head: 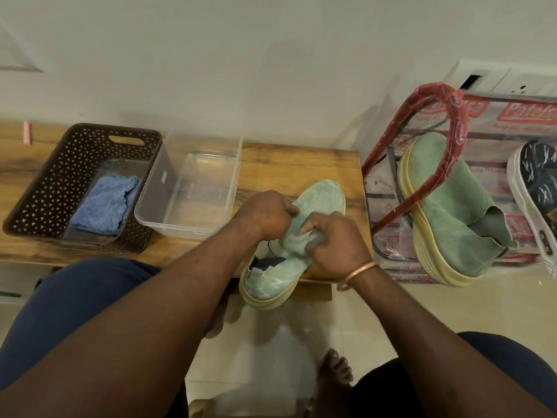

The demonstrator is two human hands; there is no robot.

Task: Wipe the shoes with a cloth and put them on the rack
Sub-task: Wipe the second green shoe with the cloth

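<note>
head view | looks steeply down and forward | close over wooden bench (301, 164) | edges warped, perhaps wide-angle

a pale green knit slip-on shoe with a thick cream sole (324, 196) lies on the wooden bench's right end, toe away, heel overhanging the near edge. a light green cloth (297, 241) is bunched over its opening. its matching green shoe (452, 203) leans on the red plastic-wrapped metal rack (452, 137), beside a dark blue patterned shoe with a white sole (538, 176).

The wooden bench (295, 164) carries a brown basket (39, 203), clear tub (232, 182) and green shoe (325, 194).
</note>
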